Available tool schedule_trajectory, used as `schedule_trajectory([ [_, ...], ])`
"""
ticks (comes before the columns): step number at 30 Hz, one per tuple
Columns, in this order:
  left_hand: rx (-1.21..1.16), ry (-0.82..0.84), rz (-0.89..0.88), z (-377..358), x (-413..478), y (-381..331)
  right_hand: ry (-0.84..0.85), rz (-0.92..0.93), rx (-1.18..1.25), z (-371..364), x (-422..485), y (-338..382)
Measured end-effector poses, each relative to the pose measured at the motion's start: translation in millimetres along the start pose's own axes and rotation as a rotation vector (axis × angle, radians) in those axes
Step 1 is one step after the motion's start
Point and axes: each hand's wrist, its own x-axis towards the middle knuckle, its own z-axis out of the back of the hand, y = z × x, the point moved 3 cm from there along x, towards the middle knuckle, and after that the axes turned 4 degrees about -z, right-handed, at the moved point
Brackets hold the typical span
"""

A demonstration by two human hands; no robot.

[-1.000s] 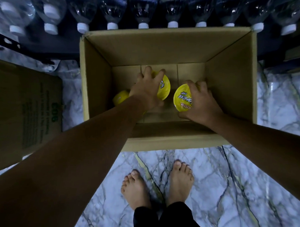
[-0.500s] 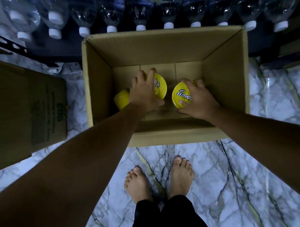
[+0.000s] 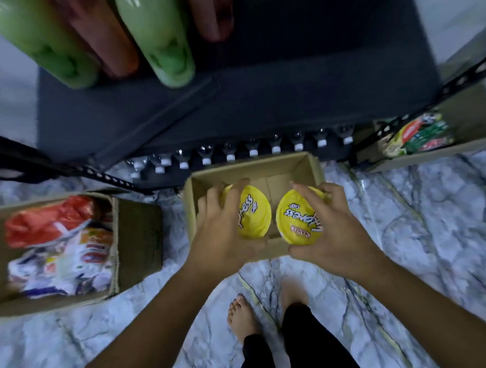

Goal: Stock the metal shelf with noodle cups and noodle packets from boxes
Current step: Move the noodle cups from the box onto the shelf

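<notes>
Both noodle cups (image 3: 255, 215) (image 3: 298, 219) have glossy yellow lids, smooth like foil or plastic film. The open box (image 3: 308, 165) beneath them is matt brown cardboard, as is the box on the left (image 3: 138, 228), which holds shiny, crinkled plastic packets (image 3: 59, 245). The floor (image 3: 416, 219) is polished veined marble, the shelf board (image 3: 260, 87) dark and matt, its perforated upright (image 3: 103, 173) black-painted metal

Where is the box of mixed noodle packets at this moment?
In the head view, the box of noodle packets sits on the marble floor at the left, beside the open cardboard box the cups came from.
</notes>
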Motion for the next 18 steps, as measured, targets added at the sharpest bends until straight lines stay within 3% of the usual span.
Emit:
schedule_trajectory([
  [7, 0.025, -0.073, -0.205, 163, -80, -123, -0.270, 0.137, 0.245, 122, -116, 140],
  [18, -0.070, -0.490, -0.495, 381, -171, -292, -0.659, 0.498, 0.409, 286, -238, 323],
])
